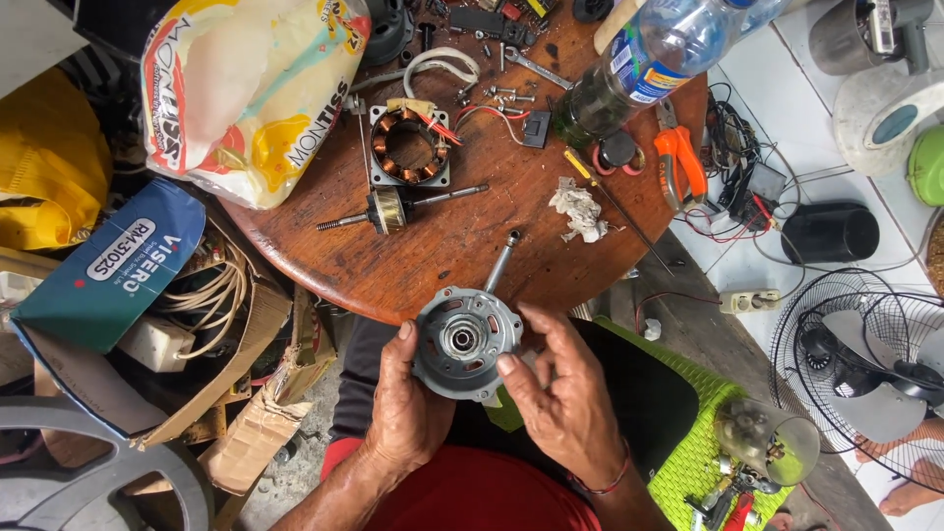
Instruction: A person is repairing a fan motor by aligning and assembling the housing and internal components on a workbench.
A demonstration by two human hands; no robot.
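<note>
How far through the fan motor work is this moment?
Done: the motor is apart, with the copper-wound stator and brass-coloured rotor shaft lying on the round wooden table. In hand: left hand and right hand hold the grey metal end cover. Left: parts remain unassembled.

Plastic bag: bulging, white with red, yellow and pale green print, lying over the round wooden table's upper-left edge.

Cardboard box: flat, dark blue with a white oval label, off the table's left edge, atop torn brown cartons.

Bottle label: blue and white band around a clear plastic bottle at the table's upper-right edge.
</note>
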